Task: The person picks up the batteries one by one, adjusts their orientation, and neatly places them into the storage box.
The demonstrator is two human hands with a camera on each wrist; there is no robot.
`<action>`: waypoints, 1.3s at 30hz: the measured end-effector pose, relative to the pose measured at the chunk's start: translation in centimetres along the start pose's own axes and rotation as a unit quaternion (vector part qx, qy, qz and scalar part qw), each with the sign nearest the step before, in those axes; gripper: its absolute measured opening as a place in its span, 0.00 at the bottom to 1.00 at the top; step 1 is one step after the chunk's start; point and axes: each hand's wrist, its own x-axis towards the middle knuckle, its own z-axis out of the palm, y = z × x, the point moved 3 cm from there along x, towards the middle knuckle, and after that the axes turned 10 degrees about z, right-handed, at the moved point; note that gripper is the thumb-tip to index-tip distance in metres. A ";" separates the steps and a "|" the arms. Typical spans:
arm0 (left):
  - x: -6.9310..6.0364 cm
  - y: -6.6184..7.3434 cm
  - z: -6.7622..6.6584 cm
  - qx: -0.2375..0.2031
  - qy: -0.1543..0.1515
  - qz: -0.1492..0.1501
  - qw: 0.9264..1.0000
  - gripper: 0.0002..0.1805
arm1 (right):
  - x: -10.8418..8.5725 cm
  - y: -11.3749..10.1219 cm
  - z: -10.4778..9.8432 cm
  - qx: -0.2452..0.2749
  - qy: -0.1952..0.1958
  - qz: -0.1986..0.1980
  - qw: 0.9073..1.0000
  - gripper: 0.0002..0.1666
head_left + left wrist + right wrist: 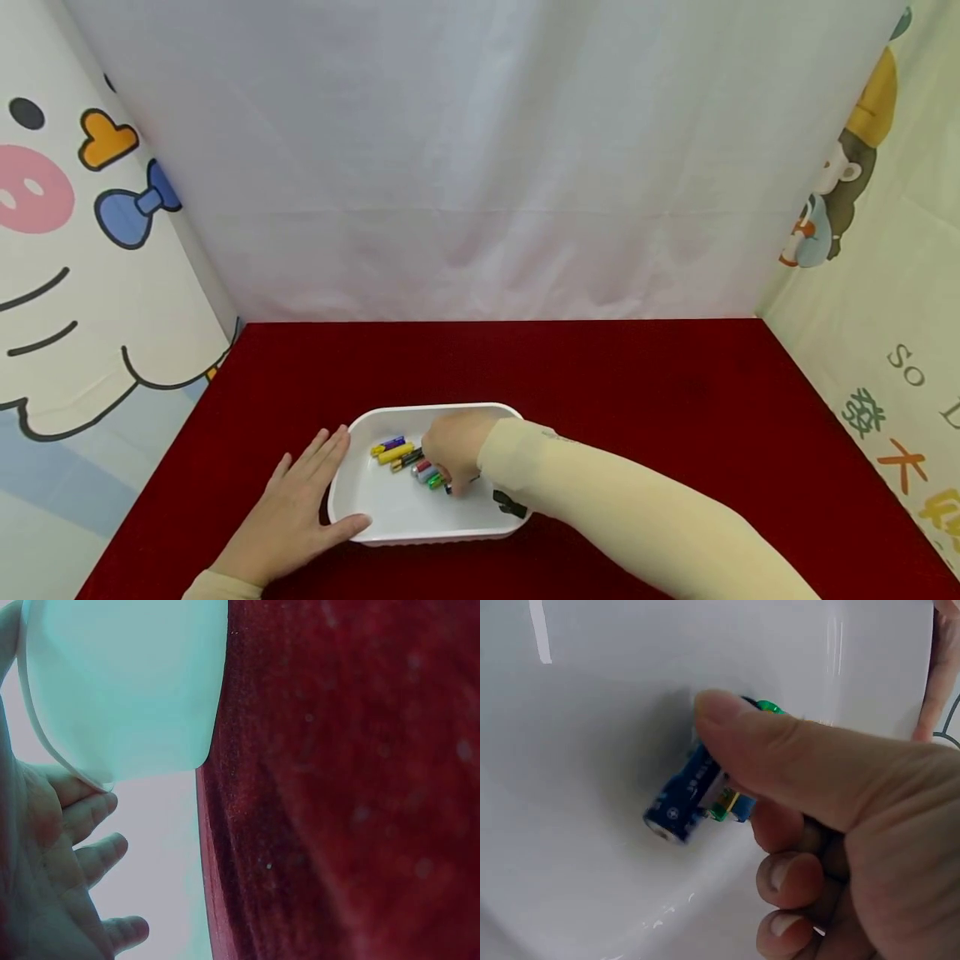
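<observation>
A white tray (397, 510) stands on the red table with a row of several small batteries (395, 453) in it, among them yellow, purple, black-and-gold and green ones. Over the right end of this row, my right hand (453, 446) reaches down into the tray. In the right wrist view, its thumb and forefinger pinch a dark blue battery (684, 796); green ones lie partly hidden behind the thumb. My left hand (292, 512) rests at the tray's left end, fingers straight and spread, thumb over the near rim. The left wrist view shows fingertips (101, 806) touching the tray's edge.
Red cloth (637, 392) covers the table around the tray. A pale curtain (480, 167) hangs behind it, with printed cloths at the left (67, 358) and right (862, 333). A small black object (510, 504) shows beneath the right wrist, over the tray's right end.
</observation>
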 end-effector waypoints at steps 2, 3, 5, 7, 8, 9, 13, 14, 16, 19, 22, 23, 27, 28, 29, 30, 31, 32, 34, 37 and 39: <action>0.0 0.0 0.0 0.001 0.001 0.000 1.000 0.57 | 0.1 -0.1 0.0 -0.006 0.001 0.003 1.000 0.16; 0.0 0.0 0.0 0.001 0.002 -0.001 1.000 0.57 | 0.1 -0.1 0.0 -0.009 0.002 0.005 1.000 0.16; 0.1 0.0 0.0 0.001 0.003 -0.001 1.000 0.57 | 0.3 -0.1 0.1 -0.015 0.003 0.007 1.000 0.16; 0.1 0.0 0.0 0.001 0.004 -0.002 1.000 0.57 | 0.4 -0.1 0.1 -0.019 0.003 0.008 1.000 0.16; 0.1 0.0 0.0 0.000 0.004 -0.002 1.000 0.57 | 0.5 -0.1 0.2 -0.018 0.003 0.008 1.000 0.16; 0.1 -0.1 0.0 0.001 0.004 -0.002 1.000 0.57 | 0.5 0.0 0.2 -0.019 0.003 0.009 1.000 0.16; 0.1 -0.1 0.2 0.002 0.001 -0.004 1.000 0.57 | 0.8 0.1 0.4 -0.020 0.005 0.007 1.000 0.15; 0.1 -0.1 0.2 0.003 0.002 -0.003 1.000 0.57 | 0.8 0.1 0.4 -0.021 0.006 0.007 1.000 0.15; 0.1 -0.1 0.2 0.002 0.004 -0.002 1.000 0.57 | 0.9 0.1 0.4 -0.024 0.008 0.006 1.000 0.15; 0.1 -0.2 0.2 0.004 0.009 0.002 1.000 0.57 | 0.9 0.1 0.2 -0.028 0.011 0.009 1.000 0.15; 0.1 -0.2 0.2 0.004 0.009 0.002 1.000 0.57 | 0.8 0.2 0.1 -0.024 0.014 0.012 1.000 0.15; 0.2 -0.2 0.2 0.005 0.008 0.002 1.000 0.57 | 0.8 0.2 0.1 -0.024 0.015 0.012 1.000 0.15; 0.3 -0.2 0.3 0.006 0.009 0.005 1.000 0.57 | 0.9 0.4 0.1 -0.026 0.026 0.007 0.999 0.15; 0.3 -0.2 0.3 0.005 0.009 0.006 1.000 0.57 | 1.0 0.4 0.1 -0.030 0.030 0.005 0.999 0.14; 0.4 -0.2 0.3 0.005 0.010 0.008 1.000 0.57 | 1.0 0.4 0.1 -0.033 0.034 0.002 0.999 0.14; 0.4 -0.2 0.3 0.005 0.011 0.009 1.000 0.57 | 1.1 0.4 0.1 -0.037 0.037 -0.001 0.999 0.14; 0.4 -0.1 0.3 0.005 0.012 0.010 1.000 0.57 | 1.1 0.4 0.1 -0.043 0.041 -0.004 0.998 0.14; 0.4 -0.1 0.3 0.005 0.011 0.011 1.000 0.57 | 1.1 0.4 0.1 -0.047 0.044 -0.006 0.998 0.14; 0.5 0.0 0.3 0.006 0.010 0.010 1.000 0.57 | 1.3 0.5 0.2 -0.054 0.047 -0.009 0.997 0.14; 0.5 0.0 0.3 0.007 0.007 0.007 1.000 0.57 | 1.4 0.6 0.3 -0.059 0.050 -0.009 0.997 0.15; 0.6 0.0 0.3 0.008 0.004 0.004 1.000 0.57 | 1.4 0.8 0.3 -0.055 0.052 -0.007 0.997 0.15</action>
